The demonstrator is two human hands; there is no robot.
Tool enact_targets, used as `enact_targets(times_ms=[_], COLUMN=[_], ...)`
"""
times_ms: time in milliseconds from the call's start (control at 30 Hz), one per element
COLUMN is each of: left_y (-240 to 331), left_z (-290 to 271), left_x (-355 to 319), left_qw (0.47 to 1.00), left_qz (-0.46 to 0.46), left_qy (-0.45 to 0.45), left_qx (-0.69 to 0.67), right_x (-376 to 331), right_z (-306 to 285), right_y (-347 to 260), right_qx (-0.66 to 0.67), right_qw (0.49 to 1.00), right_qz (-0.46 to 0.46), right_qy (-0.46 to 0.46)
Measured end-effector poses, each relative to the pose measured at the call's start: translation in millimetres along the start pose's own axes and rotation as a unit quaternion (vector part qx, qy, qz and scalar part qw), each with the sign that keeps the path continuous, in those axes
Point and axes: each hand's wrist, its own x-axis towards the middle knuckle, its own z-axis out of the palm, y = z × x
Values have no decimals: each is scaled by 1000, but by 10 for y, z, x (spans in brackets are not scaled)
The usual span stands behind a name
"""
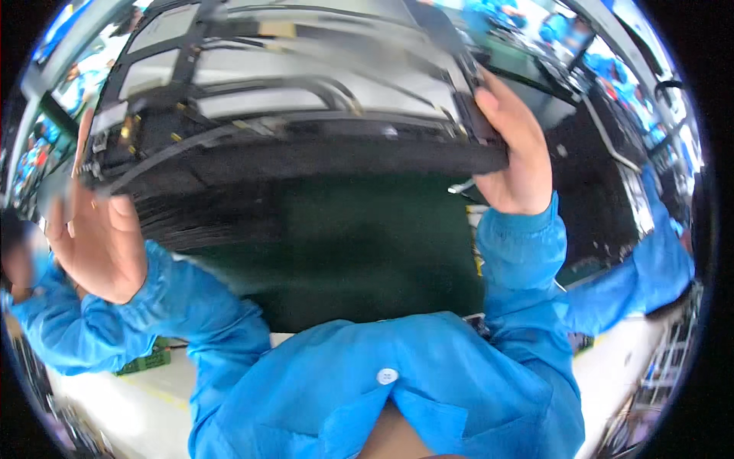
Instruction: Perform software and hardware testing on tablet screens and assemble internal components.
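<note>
I hold a large flat panel (pixel 306 99) up in front of me, tilted, its back side with silver plates, black cables and small yellow tabs facing the camera. My left hand (pixel 95 237) grips its left edge, fingers partly hidden behind the panel. My right hand (pixel 514 149) clasps the panel's right edge, thumb on the near side. Both forearms wear blue sleeves. The picture is blurred by motion.
A dark green work surface (pixel 359 245) lies below the panel. A co-worker's blue sleeve (pixel 650 268) reaches in at the right, another person in blue is at the far left (pixel 23 268). A green tray (pixel 145 361) sits on the pale floor at lower left.
</note>
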Motion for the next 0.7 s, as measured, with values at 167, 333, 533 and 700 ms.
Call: enact_targets(times_ms=[167,333,533,700], left_y=[-926,-1439,-1681,-1701], left_z=[44,-69,-356,-536], left_x=[-63,-411,-824,-1068], left_qw=[952,864,826,805], left_qz=[-191,-422,-458,-431], left_qy=[140,215,270,305], left_qx=[196,172,187,272], right_x=[-899,-1572,-1757,-1684], right_z=[-641,-994,-976,-1051], right_y=[-92,130,464,471], right_qx=[-111,-114,-138,-255], right_qw=[984,977,960,921], right_qz=[-4,96,168,229], right_qy=[143,154,178,185])
